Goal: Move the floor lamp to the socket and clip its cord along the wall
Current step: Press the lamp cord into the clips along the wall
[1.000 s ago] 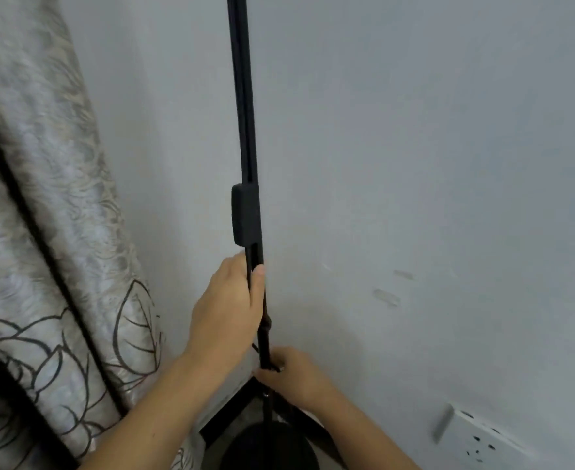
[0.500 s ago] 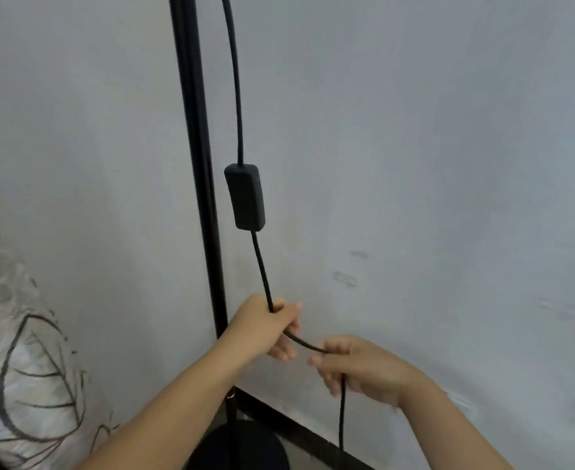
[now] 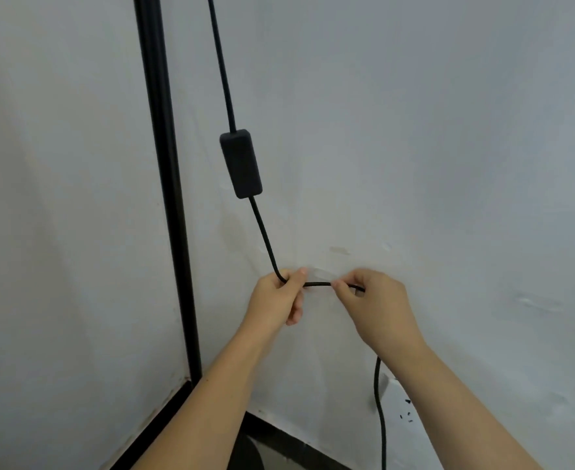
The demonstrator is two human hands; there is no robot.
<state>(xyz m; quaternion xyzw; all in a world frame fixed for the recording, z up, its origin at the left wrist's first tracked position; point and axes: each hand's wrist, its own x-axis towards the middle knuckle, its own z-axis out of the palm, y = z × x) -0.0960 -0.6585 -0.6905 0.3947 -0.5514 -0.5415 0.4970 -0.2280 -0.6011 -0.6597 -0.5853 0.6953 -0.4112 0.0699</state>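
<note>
The floor lamp's black pole point(image 3: 167, 198) stands upright in the room corner at the left. Its black cord point(image 3: 265, 239) hangs down the wall with an inline switch box point(image 3: 241, 163) on it. My left hand point(image 3: 274, 301) pinches the cord where it bends, and my right hand point(image 3: 376, 307) pinches it a little to the right. Between them a short stretch of cord lies level against a clear clip point(image 3: 320, 274) on the wall. Below my right hand the cord drops past the white socket point(image 3: 398, 400), which my right forearm partly hides.
A second clear clip point(image 3: 339, 250) sticks to the wall just above and to the right of the first. A black skirting board point(image 3: 289, 435) runs along the foot of both walls. The lamp's dark base point(image 3: 254, 452) shows at the bottom between my forearms.
Both hands rose with the cord and pulled it level against the clear wall clip. The view shifted right, so the curtain left the frame and the socket came in.
</note>
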